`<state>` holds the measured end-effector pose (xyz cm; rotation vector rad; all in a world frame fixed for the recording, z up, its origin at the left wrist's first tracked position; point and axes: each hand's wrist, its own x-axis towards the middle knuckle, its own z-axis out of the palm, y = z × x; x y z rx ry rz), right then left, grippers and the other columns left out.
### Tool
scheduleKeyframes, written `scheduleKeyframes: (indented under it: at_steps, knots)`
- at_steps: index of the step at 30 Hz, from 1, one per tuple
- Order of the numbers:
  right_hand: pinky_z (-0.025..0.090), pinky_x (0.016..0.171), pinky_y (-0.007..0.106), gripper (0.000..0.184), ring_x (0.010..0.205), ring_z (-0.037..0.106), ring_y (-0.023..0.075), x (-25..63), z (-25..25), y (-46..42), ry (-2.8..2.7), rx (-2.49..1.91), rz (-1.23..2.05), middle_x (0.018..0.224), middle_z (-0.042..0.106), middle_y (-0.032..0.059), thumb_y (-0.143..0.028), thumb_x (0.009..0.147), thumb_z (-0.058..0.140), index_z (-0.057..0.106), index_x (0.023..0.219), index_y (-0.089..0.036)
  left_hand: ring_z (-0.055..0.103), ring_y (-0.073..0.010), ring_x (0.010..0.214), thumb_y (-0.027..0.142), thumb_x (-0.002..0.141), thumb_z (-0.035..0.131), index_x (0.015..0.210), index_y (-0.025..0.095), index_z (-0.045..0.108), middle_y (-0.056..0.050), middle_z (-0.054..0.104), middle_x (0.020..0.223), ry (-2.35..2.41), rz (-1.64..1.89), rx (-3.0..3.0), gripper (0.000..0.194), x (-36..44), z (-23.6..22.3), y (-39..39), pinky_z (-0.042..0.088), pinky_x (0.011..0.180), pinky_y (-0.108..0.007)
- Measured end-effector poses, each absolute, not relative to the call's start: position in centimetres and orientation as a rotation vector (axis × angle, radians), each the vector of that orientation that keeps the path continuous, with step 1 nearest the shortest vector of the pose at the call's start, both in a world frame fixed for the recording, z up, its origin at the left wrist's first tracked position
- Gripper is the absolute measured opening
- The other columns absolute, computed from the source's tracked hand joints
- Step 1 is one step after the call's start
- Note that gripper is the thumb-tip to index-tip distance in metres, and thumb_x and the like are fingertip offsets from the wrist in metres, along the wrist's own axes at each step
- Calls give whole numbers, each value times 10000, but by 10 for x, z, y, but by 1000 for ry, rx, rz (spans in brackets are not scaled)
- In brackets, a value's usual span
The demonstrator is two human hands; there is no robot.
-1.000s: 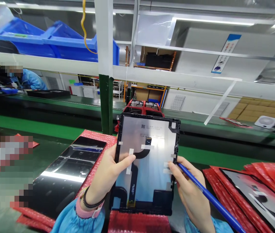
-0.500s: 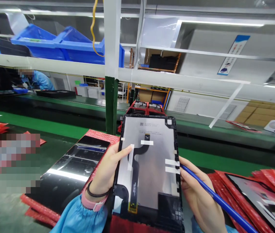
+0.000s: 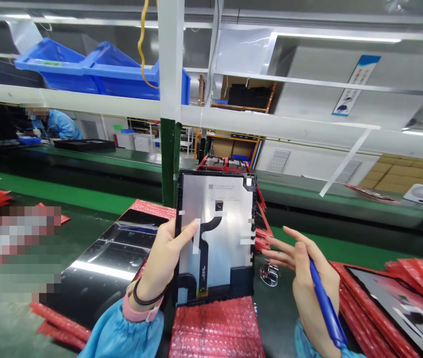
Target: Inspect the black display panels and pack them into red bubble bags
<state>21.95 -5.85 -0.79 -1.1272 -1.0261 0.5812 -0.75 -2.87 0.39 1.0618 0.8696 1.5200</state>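
My left hand [image 3: 166, 253] grips the left edge of a tablet screen panel [image 3: 230, 248], with the thumb on its silver back. A black flex cable [image 3: 204, 253] and strips of white tape run over that back. The panel is tilted up above a red bubble-wrap pouch [image 3: 215, 330]. Apart from the panel on the right, my right hand [image 3: 308, 283] holds a blue pen [image 3: 325, 306] between thumb and forefinger, its other fingers stretched out. A shiny round metal object [image 3: 269, 273] lies between the panel and this hand.
Left of me, a dark glossy screen [image 3: 99, 268] lies on red bubble wrap. More panels on red pouches [image 3: 368, 303] are stacked at right. A green-and-white post [image 3: 169, 159] stands ahead, blue bins [image 3: 95, 69] sit above, and a person [image 3: 62, 124] works far left.
My right hand has come off the panel's right edge and moved right with the pen. The panel has shifted left and away from me, uncovering the red pouch below.
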Motion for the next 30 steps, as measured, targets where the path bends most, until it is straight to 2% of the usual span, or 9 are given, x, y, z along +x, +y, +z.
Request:
scheduleKeyframes:
  at_steps: [4, 8, 11, 14, 17, 21, 24, 27, 30]
  knots:
    - [609, 614, 268, 324, 783, 755, 238, 217, -5, -63, -1044, -1062, 743, 956, 776, 101, -472, 895, 600, 668, 1061, -202, 519, -92, 541, 391, 796, 711, 708, 155, 683, 23, 632, 618, 985, 1543, 1295, 254, -6, 5, -31, 431, 521, -185]
    - [612, 599, 265, 331, 925, 735, 267, 216, -3, -64, -1024, -873, 1080, 1159, 725, 128, -361, 831, 710, 664, 1130, -226, 580, -131, 569, 349, 832, 671, 703, 164, 720, 4, 678, 634, 1082, 1558, 1557, 231, -4, 7, -35, 464, 554, -215]
    - [611, 594, 256, 455, 1043, 696, 281, 216, -4, -64, -972, -718, 1308, 1318, 636, 130, -401, 796, 743, 640, 1218, -266, 705, -188, 707, 242, 871, 618, 900, 189, 780, -24, 769, 771, 1045, 1506, 1878, 173, -2, 1, -35, 545, 669, -251]
    - [617, 683, 322, 555, 1143, 642, 301, 215, -8, -65, -896, -590, 1429, 1354, 612, 104, -588, 721, 737, 660, 1193, -306, 712, -211, 1025, 30, 851, 508, 1157, 227, 715, -35, 766, 1073, 793, 1518, 2256, 419, 1, -8, -29, 547, 914, -308]
    - [598, 774, 439, 552, 1100, 660, 316, 212, -9, -67, -863, -570, 1426, 1242, 687, 95, -668, 712, 687, 693, 1133, -311, 646, -198, 1154, -43, 816, 455, 1226, 237, 666, -49, 711, 1196, 609, 1575, 2544, 540, 3, -14, -22, 502, 1010, -338]
    - [584, 800, 490, 288, 915, 727, 324, 209, -8, -70, -894, -691, 1301, 892, 783, 73, -510, 688, 789, 766, 848, -272, 646, -202, 1148, -7, 870, 448, 1216, 189, 667, -107, 712, 1178, 575, 1555, 2789, 454, 2, -15, -15, 498, 1015, -339]
    - [587, 789, 485, 205, 820, 743, 324, 209, -8, -70, -900, -715, 1278, 715, 770, 49, -448, 627, 834, 751, 701, -276, 595, -214, 1216, -12, 874, 418, 1268, 198, 626, -110, 690, 1222, 570, 1535, 2836, 492, 2, -12, -18, 466, 1053, -388]
    - [589, 788, 449, 206, 750, 748, 294, 208, -11, -70, -845, -697, 1267, 684, 765, 19, -407, 615, 846, 756, 767, -300, 536, -250, 1283, 77, 875, 527, 1289, 203, 606, -114, 686, 1236, 438, 1514, 2837, 440, 5, -8, -30, 405, 1104, -461]
    - [576, 824, 446, 395, 768, 747, 294, 206, -15, -70, -832, -693, 1218, 747, 777, 12, -387, 598, 860, 743, 970, -326, 627, -253, 1182, 217, 847, 670, 1105, 197, 705, -99, 735, 1140, 248, 1422, 2867, 261, 6, -3, -48, 411, 1107, -431]
